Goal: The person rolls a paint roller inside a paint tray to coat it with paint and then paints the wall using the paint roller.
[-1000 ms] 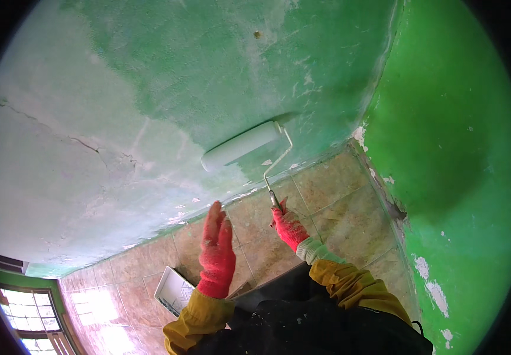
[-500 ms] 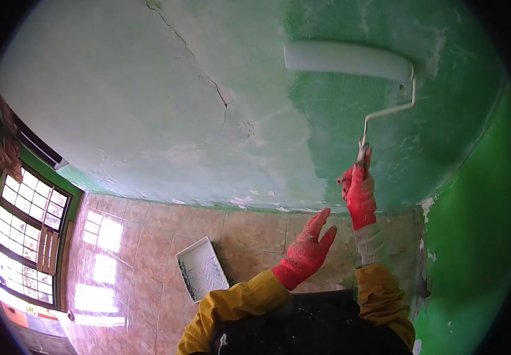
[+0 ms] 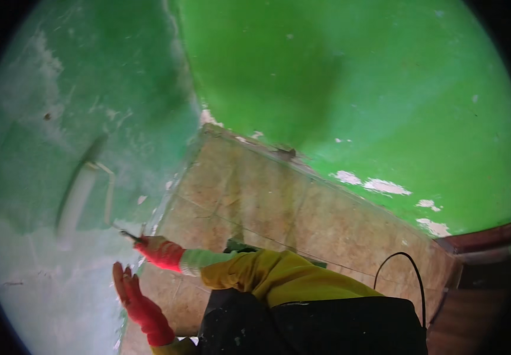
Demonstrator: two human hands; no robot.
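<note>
In a red glove with a pale cuff, my right hand (image 3: pixel 159 252) is closed round the handle of a paint roller (image 3: pixel 77 204). The long white sleeve of the roller, smeared by motion, tilts steeply close to the dark green wall (image 3: pixel 131 77) at the left; whether it touches cannot be told. Its thin bent frame runs down to the grip. Below it, my left hand (image 3: pixel 143 310), also red-gloved, is raised with fingers stretched out and holds nothing. Pale, lighter paint (image 3: pixel 13 290) covers the wall's lower left part.
A bright green wall (image 3: pixel 350 77) with peeling white patches meets the darker one at a corner. Brown tiles (image 3: pixel 261 183) cover the floor. At right are a black looped cable (image 3: pixel 419 278) and dark brown woodwork (image 3: pixel 483 238). A dark green object (image 3: pixel 239 245) lies behind my right sleeve.
My view has turned right, so the paint tray and window are out of sight. The roller has come off its level position and now tilts steeply. My right hand keeps its grip.
</note>
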